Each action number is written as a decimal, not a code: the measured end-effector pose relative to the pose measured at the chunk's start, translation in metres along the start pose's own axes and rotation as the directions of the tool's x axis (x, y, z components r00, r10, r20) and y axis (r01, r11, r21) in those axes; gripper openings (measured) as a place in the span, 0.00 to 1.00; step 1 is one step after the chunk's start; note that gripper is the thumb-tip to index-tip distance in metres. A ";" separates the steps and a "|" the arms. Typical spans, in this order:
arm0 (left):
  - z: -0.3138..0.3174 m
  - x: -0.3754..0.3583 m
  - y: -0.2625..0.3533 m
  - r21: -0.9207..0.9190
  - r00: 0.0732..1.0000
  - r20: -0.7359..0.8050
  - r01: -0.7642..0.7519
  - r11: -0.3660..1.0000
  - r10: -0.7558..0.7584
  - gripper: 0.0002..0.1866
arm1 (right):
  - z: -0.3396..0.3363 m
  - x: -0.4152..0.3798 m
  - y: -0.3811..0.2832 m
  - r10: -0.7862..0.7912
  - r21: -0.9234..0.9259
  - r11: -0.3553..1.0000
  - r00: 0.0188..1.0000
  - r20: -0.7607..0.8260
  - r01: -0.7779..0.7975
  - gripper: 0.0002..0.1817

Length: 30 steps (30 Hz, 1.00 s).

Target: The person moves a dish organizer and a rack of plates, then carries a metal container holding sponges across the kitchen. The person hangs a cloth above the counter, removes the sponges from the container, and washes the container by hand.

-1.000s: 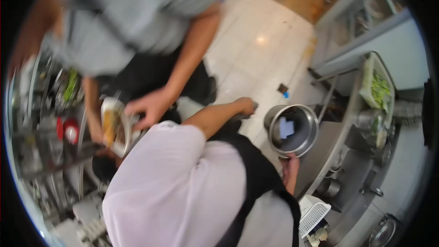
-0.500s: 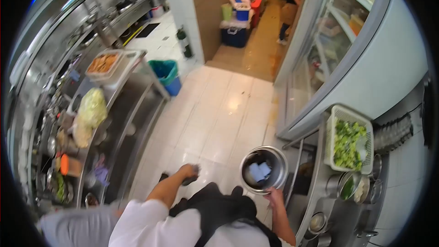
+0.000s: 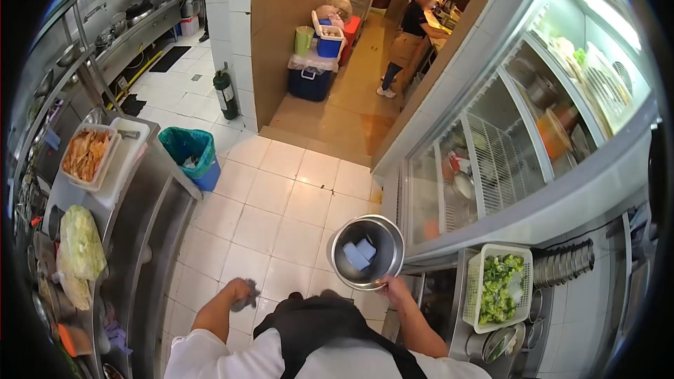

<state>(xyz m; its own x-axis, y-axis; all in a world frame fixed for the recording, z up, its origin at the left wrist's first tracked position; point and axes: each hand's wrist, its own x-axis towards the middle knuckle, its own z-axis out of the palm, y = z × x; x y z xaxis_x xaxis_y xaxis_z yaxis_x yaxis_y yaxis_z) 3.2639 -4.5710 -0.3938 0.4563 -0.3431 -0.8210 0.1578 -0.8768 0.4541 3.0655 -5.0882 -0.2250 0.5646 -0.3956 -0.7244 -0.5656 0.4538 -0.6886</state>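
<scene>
My right hand is closed on the near rim of a deep stainless-steel bowl, held out in front of me over the floor. Light blue folded pieces, like cloths or sponges, lie at the bottom of the bowl. To the left, my left hand hangs low over the tiles, its fingers wrapped round a crumpled grey cloth-like bundle. I cannot tell exactly what that bundle is.
A glass-door fridge stands at right, beside a basket of chopped greens. On the left steel counter sit a food tub and bagged cabbage. A lined bin stands past it; a person works beyond the doorway.
The view has moved forward, so the doorway and fridge show larger and the left counter sits farther left. The grey-clothed person at lower left is gone from view. Both hands keep their hold.
</scene>
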 end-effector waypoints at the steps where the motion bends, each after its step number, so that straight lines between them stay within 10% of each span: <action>1: -0.027 0.007 0.019 -0.055 0.999 -0.050 -0.015 0.998 0.012 0.23 | 0.010 0.009 -0.014 -0.004 -0.014 1.000 1.000 0.000 0.004 0.09; 6: -0.160 -0.006 0.123 0.057 0.966 -0.238 -0.088 0.994 0.099 0.23 | 0.065 0.089 -0.077 -0.044 -0.083 0.996 0.999 -0.021 0.042 0.09; 13: -0.232 -0.009 0.074 -0.193 0.965 -0.219 0.101 0.976 -0.143 0.23 | 0.205 0.237 -0.190 -0.026 -0.337 0.938 0.984 0.173 0.085 0.13; 18: -0.179 -0.013 -0.018 -0.568 0.914 -0.179 0.207 0.797 -0.365 0.16 | 0.329 0.331 -0.261 0.044 -0.483 0.865 0.939 0.342 0.135 0.13; 22: -0.158 0.019 -0.067 -0.457 0.941 0.084 0.329 0.826 -0.328 0.15 | 0.466 0.375 -0.331 0.091 -0.514 0.839 0.886 0.456 0.179 0.14; 30: -0.385 0.118 -0.017 -0.667 0.921 -0.161 0.164 0.726 -0.356 0.26 | 0.641 0.419 -0.432 0.098 -0.399 0.904 0.833 0.544 0.154 0.17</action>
<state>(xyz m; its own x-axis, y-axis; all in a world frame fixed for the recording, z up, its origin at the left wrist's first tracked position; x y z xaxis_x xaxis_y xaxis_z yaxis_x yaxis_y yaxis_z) 3.6519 -4.4673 -0.3654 0.5046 0.0501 -0.8619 0.7739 -0.4687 0.4259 3.9312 -4.9383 -0.2103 0.7421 0.1490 -0.6535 -0.6640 0.0307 -0.7471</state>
